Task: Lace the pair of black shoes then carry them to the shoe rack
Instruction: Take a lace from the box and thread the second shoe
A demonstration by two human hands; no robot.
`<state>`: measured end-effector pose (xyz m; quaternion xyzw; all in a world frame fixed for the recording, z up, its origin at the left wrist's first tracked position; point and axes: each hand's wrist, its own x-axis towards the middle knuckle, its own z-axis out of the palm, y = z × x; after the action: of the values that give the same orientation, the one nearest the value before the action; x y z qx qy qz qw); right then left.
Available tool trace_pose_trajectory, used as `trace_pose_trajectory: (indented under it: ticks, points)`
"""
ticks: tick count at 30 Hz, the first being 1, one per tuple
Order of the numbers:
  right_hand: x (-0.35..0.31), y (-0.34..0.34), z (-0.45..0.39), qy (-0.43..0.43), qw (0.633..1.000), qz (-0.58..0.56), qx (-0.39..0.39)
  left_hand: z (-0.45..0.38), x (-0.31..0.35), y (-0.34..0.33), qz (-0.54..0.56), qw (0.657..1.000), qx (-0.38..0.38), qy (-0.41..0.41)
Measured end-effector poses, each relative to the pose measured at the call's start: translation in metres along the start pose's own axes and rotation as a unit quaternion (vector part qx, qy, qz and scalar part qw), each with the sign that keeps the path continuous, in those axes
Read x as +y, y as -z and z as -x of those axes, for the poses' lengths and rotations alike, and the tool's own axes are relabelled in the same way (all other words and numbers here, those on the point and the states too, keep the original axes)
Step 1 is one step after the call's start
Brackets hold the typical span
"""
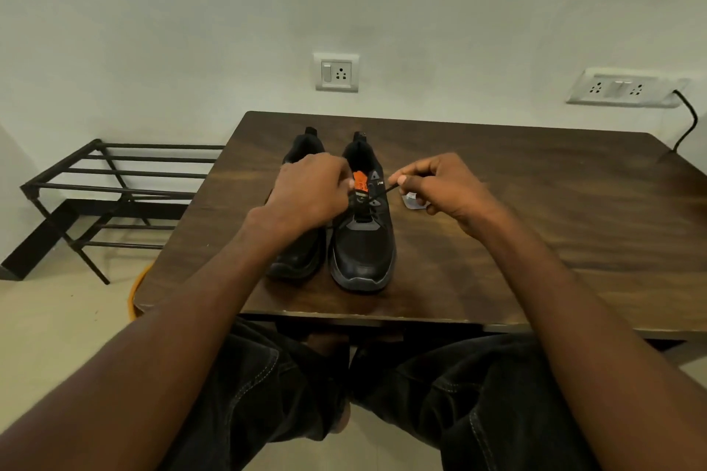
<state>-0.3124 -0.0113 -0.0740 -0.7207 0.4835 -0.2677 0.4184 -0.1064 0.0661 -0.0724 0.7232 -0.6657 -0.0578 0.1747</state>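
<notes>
Dark brown wood, streaked with grain, makes up the table [535, 203] in the head view, and two black shoes stand side by side on it with their toes toward the person. The right shoe [363, 241] has an orange tag [359, 180] at its tongue. Its lace [377, 195] runs taut from the eyelets out to the right hand [447, 187], which pinches the lace end between thumb and forefinger, the other fingers curled under. The left hand [310, 191] hovers over the gap between the shoes, its fingers curled down at the tongue of the right shoe (what they grip there is hidden by the hand itself, though a strand of lace leads toward them). This hand covers much of the left shoe [302, 252], so only its heel and toe show.

A small pale tag or packet [413, 201] lies on the table just beside the right hand. Left of the table, on the floor, stands the black metal shoe rack [114, 183], its bars bare. On the white wall behind are a socket plate [336, 73] and a wider switch plate [627, 88], with a black cable [688, 122] dropping from it to the table's far corner. The person's dark trousers [478, 394] fill the bottom of the view.
</notes>
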Motion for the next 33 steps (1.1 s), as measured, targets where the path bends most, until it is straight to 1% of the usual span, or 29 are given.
trace_pose_trajectory:
  ticks: [1,2,4,5,6,7,9,10,11,12,15,17,20,22,23,24,26,29,30,33]
  points:
    - [-0.002,-0.004,0.000,0.000,1.000,-0.013,-0.025,-0.002,0.004,0.000,0.077,0.997,0.005,-0.006]
    - [-0.005,-0.007,0.001,0.002,0.998,-0.030,-0.049,-0.004,0.007,0.000,0.162,0.987,-0.011,-0.008]
    - [-0.009,-0.011,0.000,0.013,0.995,-0.065,-0.074,-0.004,0.011,0.001,0.317,0.945,-0.079,-0.003]
    - [-0.009,-0.011,0.000,0.019,0.994,-0.077,-0.071,-0.003,0.010,0.001,0.357,0.928,-0.103,0.001]
    - [-0.009,-0.011,-0.001,0.022,0.995,-0.083,-0.058,-0.003,0.007,0.000,0.366,0.924,-0.114,0.005]
    - [-0.007,-0.011,-0.002,0.020,0.996,-0.082,-0.036,-0.002,0.002,0.000,0.344,0.932,-0.111,0.014]
    - [-0.004,-0.011,-0.003,0.004,0.997,-0.072,0.013,-0.003,-0.007,-0.002,0.241,0.966,-0.089,0.030]
    - [-0.003,-0.012,-0.003,-0.006,0.997,-0.069,0.033,-0.003,-0.010,-0.001,0.197,0.977,-0.079,0.031]
    - [-0.001,-0.013,-0.004,-0.015,0.997,-0.063,0.044,-0.003,-0.012,-0.002,0.176,0.981,-0.075,0.031]
    - [0.000,-0.014,-0.004,-0.019,0.998,-0.051,0.043,-0.003,-0.013,-0.002,0.182,0.980,-0.075,0.029]
    - [-0.003,-0.018,-0.003,0.006,1.000,-0.020,-0.006,-0.003,-0.006,-0.003,0.275,0.958,-0.079,0.022]
    - [-0.010,-0.023,-0.002,0.038,0.999,-0.031,-0.019,-0.005,0.001,-0.004,0.322,0.944,-0.069,0.032]
    - [-0.017,-0.028,-0.004,0.052,0.996,-0.067,0.004,-0.007,0.006,-0.009,0.388,0.916,-0.053,0.088]
    - [-0.017,-0.032,-0.006,0.052,0.996,-0.063,0.017,-0.010,0.003,-0.013,0.417,0.900,-0.049,0.120]
    - [-0.015,-0.035,-0.009,0.051,0.997,-0.056,0.021,-0.010,0.001,-0.014,0.421,0.897,-0.048,0.128]
    - [-0.013,-0.039,-0.012,0.049,0.997,-0.045,0.025,-0.012,-0.002,-0.017,0.415,0.899,-0.045,0.134]
    - [-0.003,-0.049,-0.023,0.042,0.998,0.002,0.047,-0.014,-0.006,-0.020,0.379,0.915,-0.021,0.136]
    - [0.014,-0.062,-0.038,0.023,0.986,0.154,0.065,-0.016,-0.011,-0.025,0.301,0.946,0.021,0.122]
    - [0.017,-0.066,-0.040,0.010,0.981,0.181,0.065,-0.017,-0.012,-0.027,0.271,0.956,0.028,0.108]
    - [0.019,-0.071,-0.043,-0.012,0.974,0.209,0.082,-0.016,-0.011,-0.030,0.204,0.976,0.044,0.071]
